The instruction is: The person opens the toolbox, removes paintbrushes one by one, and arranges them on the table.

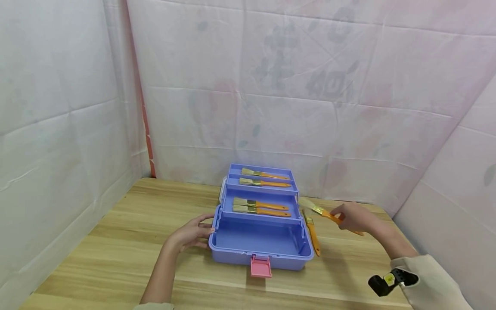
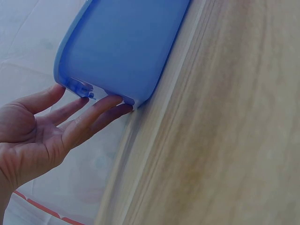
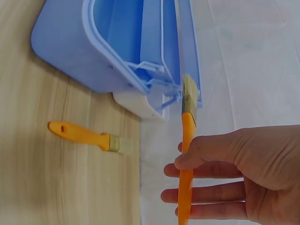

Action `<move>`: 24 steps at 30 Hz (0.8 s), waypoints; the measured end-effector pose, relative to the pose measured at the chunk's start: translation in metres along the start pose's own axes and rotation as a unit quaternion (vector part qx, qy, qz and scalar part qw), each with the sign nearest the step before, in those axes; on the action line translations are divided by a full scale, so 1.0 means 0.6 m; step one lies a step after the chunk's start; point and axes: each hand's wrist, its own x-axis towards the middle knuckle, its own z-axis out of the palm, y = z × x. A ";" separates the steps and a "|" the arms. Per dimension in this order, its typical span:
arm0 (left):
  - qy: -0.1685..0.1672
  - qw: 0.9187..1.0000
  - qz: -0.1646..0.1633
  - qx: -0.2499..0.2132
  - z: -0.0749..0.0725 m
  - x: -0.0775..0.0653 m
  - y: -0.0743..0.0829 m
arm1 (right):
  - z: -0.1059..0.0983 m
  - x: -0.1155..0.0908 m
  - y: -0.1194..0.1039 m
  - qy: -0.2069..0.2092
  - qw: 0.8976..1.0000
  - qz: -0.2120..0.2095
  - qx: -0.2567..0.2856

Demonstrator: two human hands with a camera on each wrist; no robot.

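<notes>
Right hand point(image 1: 354, 216) pinching a paintbrush point(image 1: 318, 210) by its handle, above the desk point(image 1: 155, 206), right of the blue toolbox point(image 1: 258, 260). Left hand point(image 1: 192, 234): loose fingers against box's left side. Carried low, bristles could snag the middle tray's point(image 1: 271, 196) right edge.

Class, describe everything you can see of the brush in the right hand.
The brush has a slim, smooth-looking orange handle, a shiny gold-coloured band that looks metal, and pale cream bristles. The right hand pinches the handle between thumb and fingers. The brush appears raised above the table, at the right side of the blue box, bristles pointing towards it; whether they touch it is unclear.
</notes>
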 end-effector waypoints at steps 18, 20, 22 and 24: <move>0.000 1.000 0.002 -0.002 -0.001 0.001 0.001 | 0.026 -0.001 0.038 0.022 0.996 0.059 0.060; 0.000 1.000 0.001 -0.002 -0.001 0.001 0.001 | 0.032 0.000 0.044 0.017 0.994 0.070 0.085; 0.000 1.000 0.001 0.000 0.000 0.000 0.001 | 0.040 0.002 0.057 0.016 0.992 0.064 0.107; -0.001 1.000 0.001 0.002 0.000 -0.001 0.002 | 0.047 0.004 0.068 0.012 0.989 0.071 0.132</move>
